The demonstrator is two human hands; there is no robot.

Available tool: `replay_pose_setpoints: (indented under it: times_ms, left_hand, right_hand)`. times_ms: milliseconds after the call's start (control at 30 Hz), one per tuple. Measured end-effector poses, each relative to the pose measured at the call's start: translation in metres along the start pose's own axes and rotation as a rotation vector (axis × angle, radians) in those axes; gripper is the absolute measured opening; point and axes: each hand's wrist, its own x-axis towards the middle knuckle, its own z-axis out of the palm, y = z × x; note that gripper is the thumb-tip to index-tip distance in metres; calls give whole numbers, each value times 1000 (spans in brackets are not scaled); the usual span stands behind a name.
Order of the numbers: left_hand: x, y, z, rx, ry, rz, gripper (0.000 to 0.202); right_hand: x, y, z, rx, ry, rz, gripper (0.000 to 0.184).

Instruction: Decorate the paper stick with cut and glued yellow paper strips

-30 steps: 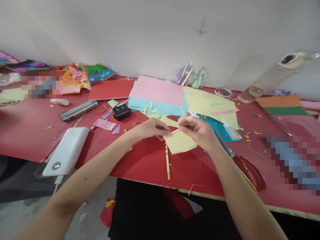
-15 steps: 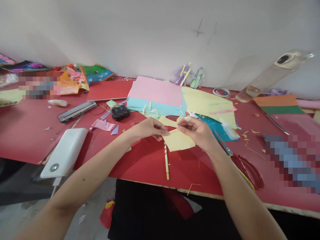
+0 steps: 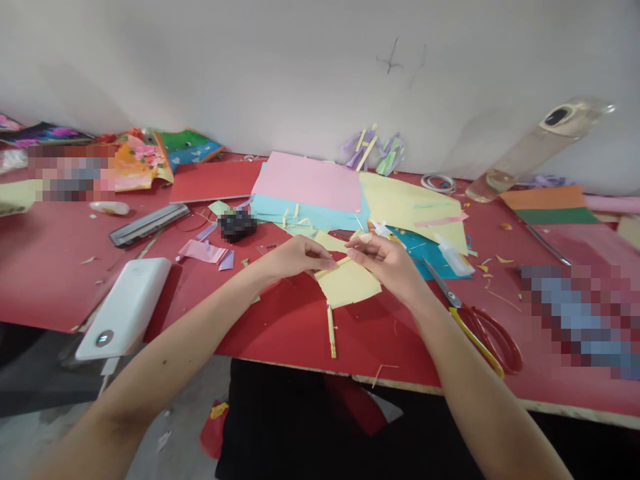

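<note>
A small sheet of pale yellow paper point(image 3: 349, 285) is held between my two hands just above the red table. My left hand point(image 3: 306, 258) pinches its upper left edge with thumb and fingers. At the top right edge, my right hand point(image 3: 376, 256) grips it between thumb and curled fingertips. The upper edge between them looks narrowly folded or rolled. Beneath the paper lies a pencil point(image 3: 331, 333), its top end covered by the sheet. Another pale yellow piece point(image 3: 334, 241) shows behind my fingers.
Red-handled scissors point(image 3: 470, 320) lie right of my right hand, near a glue bottle point(image 3: 455, 259). Pink paper point(image 3: 313, 181) and yellow paper point(image 3: 407, 200) are behind. A white power bank point(image 3: 127, 307) is at left; a clear bottle point(image 3: 530, 153) stands back right.
The yellow paper has tilted and shifted slightly left and down, covering more of the pencil. Both hands keep their grip. The whole view has shifted a little.
</note>
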Motion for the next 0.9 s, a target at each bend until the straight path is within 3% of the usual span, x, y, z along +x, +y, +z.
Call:
replay_pose_setpoints:
  times_ms: [333,633,900]
  left_hand:
    - [-1,3,1,-15,-53,-17,29]
    - [3,-3,0,-27,-9,9,29]
    - [0,4,-1,-50,16,-7,29]
  right_hand:
    - [1,5,-1,26,4,-5,22]
    - [-1,-6,-1,19,7,62,27]
    - [-3,-9,-6,70,-79,144,27]
